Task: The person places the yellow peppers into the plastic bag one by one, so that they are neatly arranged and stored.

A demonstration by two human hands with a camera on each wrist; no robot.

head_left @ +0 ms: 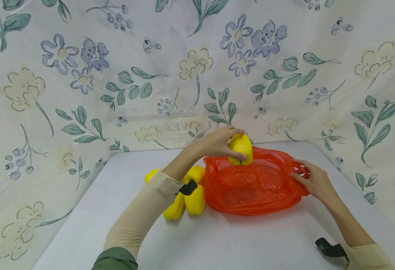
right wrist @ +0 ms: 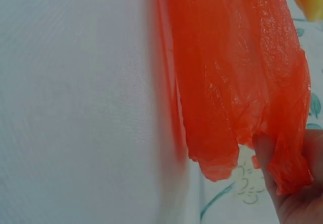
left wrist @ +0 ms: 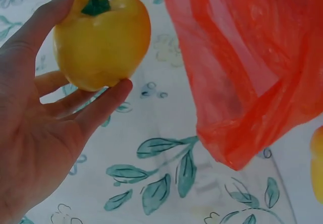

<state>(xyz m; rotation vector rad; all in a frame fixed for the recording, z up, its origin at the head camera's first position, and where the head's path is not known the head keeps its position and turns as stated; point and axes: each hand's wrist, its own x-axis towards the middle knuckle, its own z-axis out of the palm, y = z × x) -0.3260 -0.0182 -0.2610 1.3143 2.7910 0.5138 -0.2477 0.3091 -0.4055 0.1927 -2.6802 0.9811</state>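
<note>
My left hand (head_left: 219,143) grips a yellow bell pepper (head_left: 241,148) above the rim of a red plastic bag (head_left: 255,187). In the left wrist view, thumb and fingertips hold the pepper (left wrist: 103,37) at its sides, its green stem uppermost in that view. The bag lies on the table with its mouth spread. At the bag's right edge, my right hand (head_left: 313,180) pinches the handle between thumb and fingers; the right wrist view shows the red film (right wrist: 290,168) bunched in that grip.
Several more yellow bell peppers (head_left: 195,198) lie on the white table (head_left: 224,243) left of the bag, partly hidden by my left forearm. A floral curtain (head_left: 170,75) rises behind the table. Black wrist cameras (head_left: 330,248) are worn on both arms.
</note>
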